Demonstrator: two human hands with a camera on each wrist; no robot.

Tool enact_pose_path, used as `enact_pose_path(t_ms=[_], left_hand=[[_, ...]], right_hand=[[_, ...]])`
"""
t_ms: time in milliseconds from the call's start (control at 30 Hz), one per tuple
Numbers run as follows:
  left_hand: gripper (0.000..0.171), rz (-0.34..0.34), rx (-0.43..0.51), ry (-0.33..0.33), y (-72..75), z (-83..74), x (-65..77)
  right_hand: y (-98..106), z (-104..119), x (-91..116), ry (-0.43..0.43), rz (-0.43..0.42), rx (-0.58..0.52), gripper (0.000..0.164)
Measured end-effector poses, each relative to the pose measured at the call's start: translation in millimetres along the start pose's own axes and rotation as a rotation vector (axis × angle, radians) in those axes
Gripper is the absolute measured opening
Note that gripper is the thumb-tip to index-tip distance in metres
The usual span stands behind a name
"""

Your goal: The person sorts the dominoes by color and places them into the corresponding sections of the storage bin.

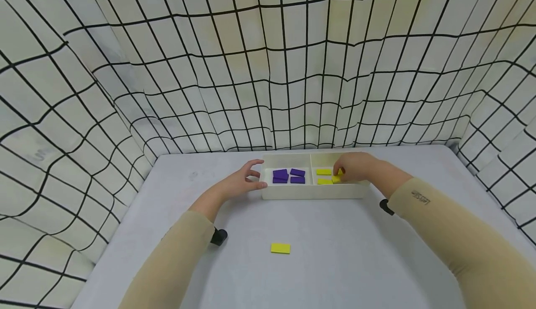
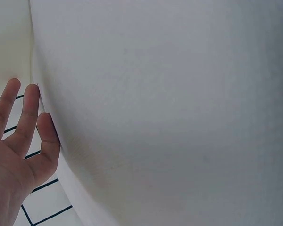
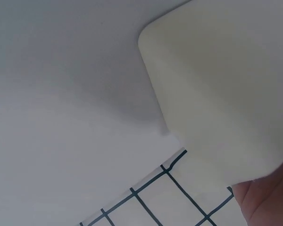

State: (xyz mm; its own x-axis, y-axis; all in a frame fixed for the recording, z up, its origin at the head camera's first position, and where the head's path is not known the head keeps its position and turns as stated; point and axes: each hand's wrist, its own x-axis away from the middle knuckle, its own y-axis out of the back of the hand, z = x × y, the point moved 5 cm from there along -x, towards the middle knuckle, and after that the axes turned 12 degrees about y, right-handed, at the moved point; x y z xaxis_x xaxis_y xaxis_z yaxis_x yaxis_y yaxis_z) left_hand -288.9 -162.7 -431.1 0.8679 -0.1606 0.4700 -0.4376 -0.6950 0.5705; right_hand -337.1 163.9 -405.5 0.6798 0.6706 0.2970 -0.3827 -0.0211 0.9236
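Note:
A white two-compartment box [image 1: 289, 192] stands at the far side of the table. Purple tiles [image 1: 298, 179] lie in its left compartment and yellow tiles [image 1: 324, 171] in the right one. My left hand [image 1: 234, 183] rests at the box's left end, fingers spread and thumb by the front corner; the left wrist view shows those fingers [image 2: 29, 120] extended. Reaching into the right compartment, my right hand [image 1: 358, 165] pinches a yellow tile [image 1: 340, 173], partly covered by the fingers. In the right wrist view the box wall [image 3: 203, 84] hides most of that hand [image 3: 269, 202].
One loose yellow tile [image 1: 280, 248] lies on the white table [image 1: 335, 253] in front of the box. A pale wall with a black grid net [image 1: 286, 83] encloses the table at the back and both sides.

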Motion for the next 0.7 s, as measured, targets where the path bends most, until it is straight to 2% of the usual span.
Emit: enact_pose_path(t_ms=[533, 700], left_hand=[[0.080, -0.008, -0.005, 0.006, -0.7, 0.0, 0.6], [0.080, -0.006, -0.003, 0.001, -0.1, 0.5, 0.3]], right_hand=[[-2.5, 2.0, -3.8, 0.002, -0.011, 0.041, 0.018], [0.8, 3.4, -1.7, 0.009, -0.018, 0.009, 0.020]])
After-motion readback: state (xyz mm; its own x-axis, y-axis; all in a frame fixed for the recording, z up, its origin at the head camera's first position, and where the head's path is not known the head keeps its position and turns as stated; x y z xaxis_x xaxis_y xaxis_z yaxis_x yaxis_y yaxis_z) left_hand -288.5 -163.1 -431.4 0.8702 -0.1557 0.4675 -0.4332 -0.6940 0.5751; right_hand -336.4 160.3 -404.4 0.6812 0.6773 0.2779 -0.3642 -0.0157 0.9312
